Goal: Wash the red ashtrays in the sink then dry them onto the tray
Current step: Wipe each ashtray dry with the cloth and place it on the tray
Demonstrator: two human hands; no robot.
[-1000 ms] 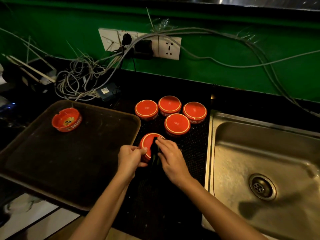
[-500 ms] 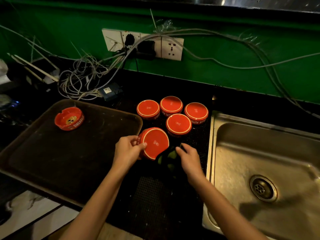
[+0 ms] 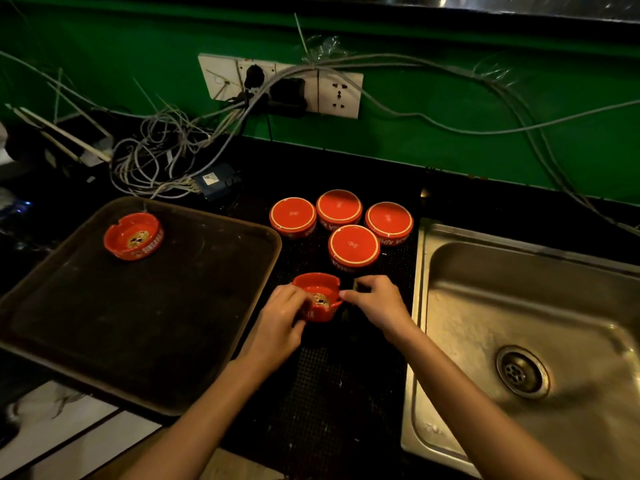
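Note:
My left hand [image 3: 282,318] grips a red ashtray [image 3: 320,301] by its left side, open side up, just above the black mat. My right hand [image 3: 379,304] is at the ashtray's right rim, one fingertip touching it, and its curled fingers pinch a dark cloth [image 3: 360,287] that is hard to make out. Another red ashtray [image 3: 133,237] sits upright in the far left corner of the brown tray [image 3: 138,323]. Several more red ashtrays [image 3: 353,245] stand upside down on the mat behind my hands. The steel sink [image 3: 502,299] lies to the right.
A tangle of cables [image 3: 156,161] and a wall socket strip [image 3: 280,84] sit behind the tray on the black counter. The sink drain [image 3: 521,372] is uncovered. The tray's near corner overhangs the counter edge.
The ashtray in my left hand has turned from bottom facing me to open side up. My right hand with the cloth came off its bottom, moved aside, then returned to its right rim.

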